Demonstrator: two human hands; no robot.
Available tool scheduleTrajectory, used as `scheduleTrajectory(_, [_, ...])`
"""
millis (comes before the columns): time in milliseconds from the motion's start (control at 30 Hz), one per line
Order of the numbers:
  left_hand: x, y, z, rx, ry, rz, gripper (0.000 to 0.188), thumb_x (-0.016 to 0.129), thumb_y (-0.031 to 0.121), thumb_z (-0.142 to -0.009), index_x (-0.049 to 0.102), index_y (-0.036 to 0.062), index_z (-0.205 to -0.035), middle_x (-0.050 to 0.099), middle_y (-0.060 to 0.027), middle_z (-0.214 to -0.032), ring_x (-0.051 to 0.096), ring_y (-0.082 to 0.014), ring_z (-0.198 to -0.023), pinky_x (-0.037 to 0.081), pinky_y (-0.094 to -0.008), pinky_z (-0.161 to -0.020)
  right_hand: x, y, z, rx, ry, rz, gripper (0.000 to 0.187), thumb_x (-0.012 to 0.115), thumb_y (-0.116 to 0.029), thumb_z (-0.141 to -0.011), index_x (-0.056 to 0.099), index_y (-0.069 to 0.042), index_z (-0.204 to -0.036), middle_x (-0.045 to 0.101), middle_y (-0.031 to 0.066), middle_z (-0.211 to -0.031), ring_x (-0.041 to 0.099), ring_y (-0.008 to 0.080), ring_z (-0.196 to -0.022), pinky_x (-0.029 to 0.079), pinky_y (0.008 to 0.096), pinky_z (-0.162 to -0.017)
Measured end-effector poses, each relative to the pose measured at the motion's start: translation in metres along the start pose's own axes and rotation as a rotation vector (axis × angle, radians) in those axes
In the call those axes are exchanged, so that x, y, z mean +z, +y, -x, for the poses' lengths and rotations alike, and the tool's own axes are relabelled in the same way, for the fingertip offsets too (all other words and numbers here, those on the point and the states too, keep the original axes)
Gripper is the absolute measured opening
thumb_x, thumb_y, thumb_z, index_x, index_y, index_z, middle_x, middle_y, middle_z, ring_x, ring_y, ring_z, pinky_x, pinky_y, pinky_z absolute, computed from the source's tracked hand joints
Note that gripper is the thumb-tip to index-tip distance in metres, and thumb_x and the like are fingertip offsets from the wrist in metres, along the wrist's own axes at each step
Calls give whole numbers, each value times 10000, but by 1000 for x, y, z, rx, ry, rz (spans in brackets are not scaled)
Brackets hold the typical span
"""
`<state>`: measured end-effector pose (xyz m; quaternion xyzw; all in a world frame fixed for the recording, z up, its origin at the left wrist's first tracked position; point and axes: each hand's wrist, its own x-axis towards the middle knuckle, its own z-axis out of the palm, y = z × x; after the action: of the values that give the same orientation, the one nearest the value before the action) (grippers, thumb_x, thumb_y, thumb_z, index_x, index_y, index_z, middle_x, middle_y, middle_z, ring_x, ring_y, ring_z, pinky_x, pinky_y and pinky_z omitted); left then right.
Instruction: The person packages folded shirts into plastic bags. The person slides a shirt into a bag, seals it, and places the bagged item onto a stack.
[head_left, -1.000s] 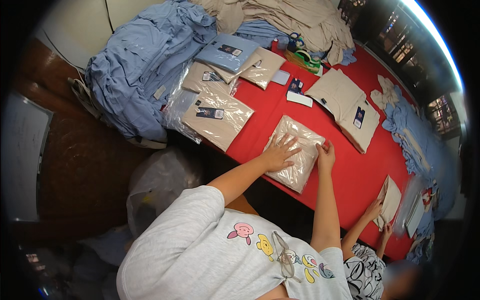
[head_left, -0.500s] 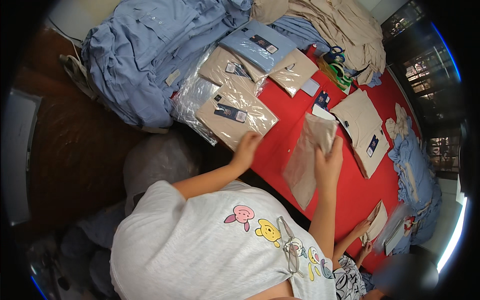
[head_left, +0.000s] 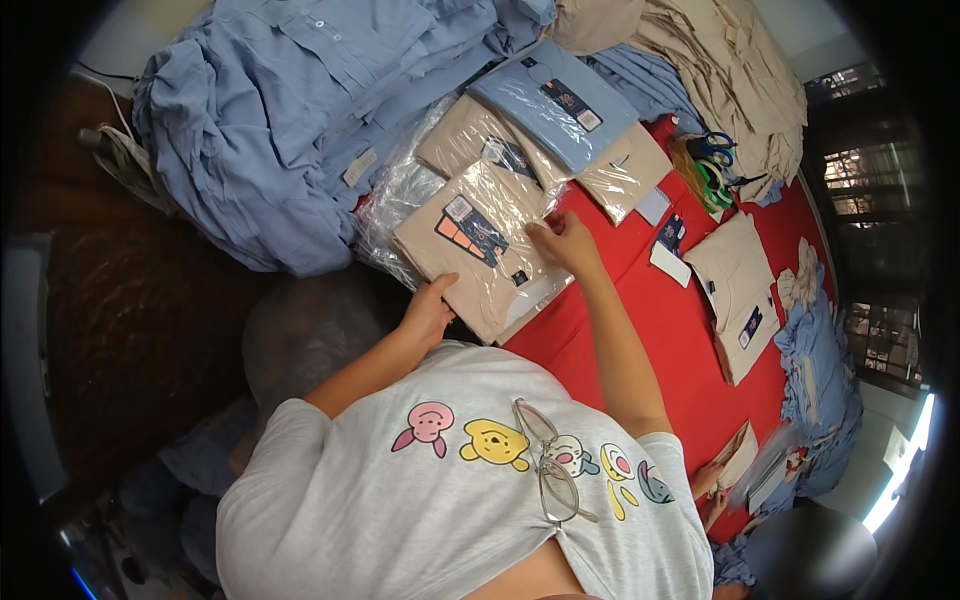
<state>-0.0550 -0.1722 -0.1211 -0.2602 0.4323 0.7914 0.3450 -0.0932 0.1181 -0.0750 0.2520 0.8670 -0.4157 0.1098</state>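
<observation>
Head view, and both hands are at work on one beige shirt pack (head_left: 482, 285), lying at the near-left edge of the red table (head_left: 640, 320), its dark tag (head_left: 475, 230) facing up. It sits aslant: its long axis runs from far left down to near right, with the hands set on opposite long sides. Left hand (head_left: 428, 315) has the near side, thumb over the top, fingers tucked out of sight, grip closed on the edge. Right hand (head_left: 568, 245) takes the far side, thumb and fingers together, pinching the margin; film or cloth, I can't tell. So neither is nearer, the pack lies squarely between them! Just beyond, the blue shirt pack (head_left: 540, 90) tops the pile. Whether the held pack is lifted or resting, the angle hides.
</observation>
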Motion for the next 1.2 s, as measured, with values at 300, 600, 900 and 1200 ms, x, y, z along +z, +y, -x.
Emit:
scheduleTrajectory(300, [51, 45, 41, -67, -109, 27, 559, 692, 226, -1086, 497, -27, -1544, 614, -153, -1519, 586, -282, -1421, 460, -446, -1197, -7, -22, 31, -109, -27, -413, 561, 912, -212, -905, 697, 58, -1346, 778, 78, -1048, 694, 128, -885, 554, 284, -784])
scheduleTrajectory(600, [189, 145, -87, 344, -338, -4, 560, 745, 213, -1048, 541, -91, -1472, 692, -177, -1369, 653, -258, -1288, 500, -375, -1123, -173, -131, -128, -362, 136, -13, 700, 871, -512, -877, 741, 42, -1284, 797, 126, -968, 733, 158, -809, 575, 302, -734])
scheduleTrajectory(900, [145, 88, -124, 469, 479, -291, 1024, 932, 376, -863, 366, -111, -1564, 517, -238, -1507, 507, -325, -1409, 400, -423, -1201, -154, -96, -230, -58, -169, -298, 995, 945, -481, -774, 572, 126, -1468, 735, 246, -1286, 761, 306, -1073, 597, 408, -931])
scheduleTrajectory(1200, [98, 98, -96, 312, -9, 202, 903, 831, 454, -962, 396, 23, -1626, 518, -123, -1582, 460, -272, -1494, 303, -461, -1289, -127, -107, -225, -199, -414, -141, 952, 961, -362, -772, 553, 48, -1528, 732, 185, -1327, 745, 255, -1099, 574, 334, -971])
